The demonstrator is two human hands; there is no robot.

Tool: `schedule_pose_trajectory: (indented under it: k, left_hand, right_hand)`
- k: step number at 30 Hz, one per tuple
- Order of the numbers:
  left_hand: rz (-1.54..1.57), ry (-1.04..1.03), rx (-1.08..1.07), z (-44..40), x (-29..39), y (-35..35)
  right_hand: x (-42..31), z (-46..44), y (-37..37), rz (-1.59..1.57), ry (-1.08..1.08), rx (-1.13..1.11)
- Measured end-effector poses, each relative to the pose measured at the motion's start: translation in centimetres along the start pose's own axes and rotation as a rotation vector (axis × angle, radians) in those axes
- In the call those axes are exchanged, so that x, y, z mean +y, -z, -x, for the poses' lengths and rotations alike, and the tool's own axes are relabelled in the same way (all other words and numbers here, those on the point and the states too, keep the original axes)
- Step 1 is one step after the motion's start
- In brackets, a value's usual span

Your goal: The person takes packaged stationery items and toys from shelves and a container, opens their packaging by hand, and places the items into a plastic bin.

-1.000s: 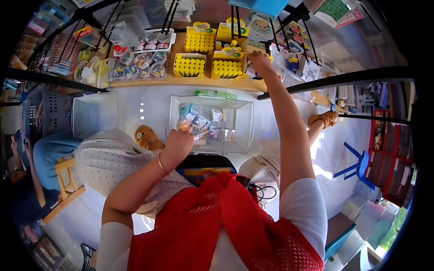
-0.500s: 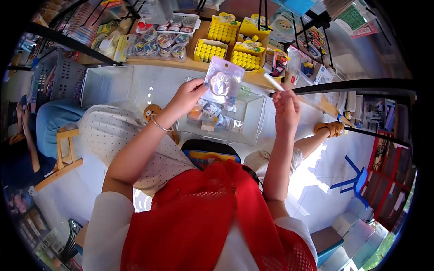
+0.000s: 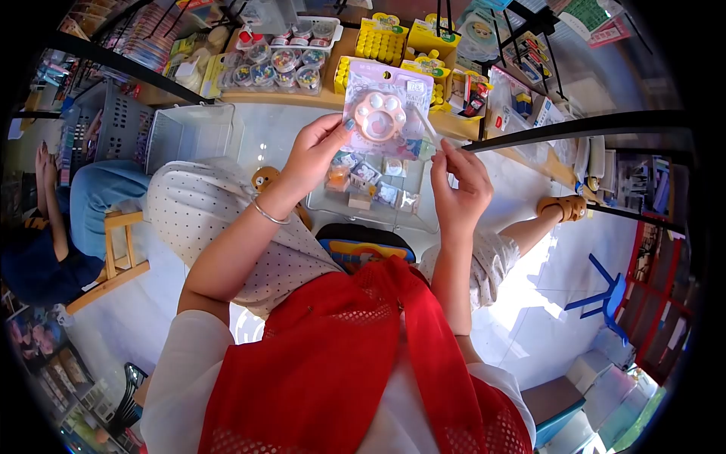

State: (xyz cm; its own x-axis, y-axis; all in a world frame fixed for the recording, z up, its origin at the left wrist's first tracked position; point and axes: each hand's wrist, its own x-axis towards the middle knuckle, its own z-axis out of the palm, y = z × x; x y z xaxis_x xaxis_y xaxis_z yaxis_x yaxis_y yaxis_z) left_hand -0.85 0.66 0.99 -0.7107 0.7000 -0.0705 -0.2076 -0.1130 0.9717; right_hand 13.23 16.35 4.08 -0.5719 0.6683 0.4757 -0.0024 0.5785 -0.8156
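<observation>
My left hand (image 3: 319,150) pinches the lower left edge of a pink blister package (image 3: 412,141), held up in front of me. Behind its clear front shows a pink paw-shaped item (image 3: 380,116). In the fingers of my right hand (image 3: 460,185) is a slim white stick (image 3: 426,125), perhaps a pen or a knife. Its tip overlaps the right side of the package; whether it touches is unclear. Beneath both hands, a clear plastic bin (image 3: 333,209) on the floor holds several small packaged items (image 3: 366,172).
Yellow boxes of yellow-capped sticks (image 3: 380,44) and tubs of colourful pieces (image 3: 263,74) line the shelf ahead. A black rail (image 3: 560,131) crosses at the right. Another clear bin (image 3: 189,136) stands at left, near a seated person (image 3: 53,227). A blue stool (image 3: 616,299) is at right.
The package has turned its printed front toward me and come closer to view. My right hand has moved left and slightly down, bringing the white stick to the package's right side.
</observation>
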Motion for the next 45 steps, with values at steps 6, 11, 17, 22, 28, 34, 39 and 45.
schedule_pose_trajectory:
  k: [6, 11, 17, 22, 28, 34, 39, 45]
  left_hand:
    - [0.027, -0.001, 0.022, 0.1, 0.0, 0.2]
    - [0.019, -0.023, 0.028, -0.1, 0.0, 0.6]
    - [-1.247, -0.661, 0.03, 0.8, 3.1, 0.5]
    - [-1.469, -1.132, 0.071, 1.3, 4.0, 0.0]
    - [-1.441, -1.331, 0.077, 3.0, 3.5, -1.4]
    - [-1.341, -1.49, -0.048, 4.5, 2.6, -3.2]
    - [-1.307, -1.323, -0.003, 4.6, 1.6, -3.6]
    - [-0.567, -0.468, 0.057, 3.0, 4.1, -1.9]
  right_hand:
    - [-0.7, -0.1, 0.3, 0.011, 0.007, -0.022]
    - [-0.6, 0.2, 0.3, 0.016, -0.01, -0.008]
    - [-1.0, 0.1, 0.8, -0.434, -0.335, 0.147]
    - [-1.3, -0.5, 0.5, -1.187, -0.691, 0.145]
    - [-4.0, 0.5, -1.1, -1.086, -0.627, 0.174]
    - [-4.0, 1.2, -2.4, -0.792, -0.615, 0.221]
    - [-3.5, 1.3, -2.8, -0.659, -0.595, 0.186]
    - [-2.4, 1.3, -2.9, -0.722, -0.613, 0.153]
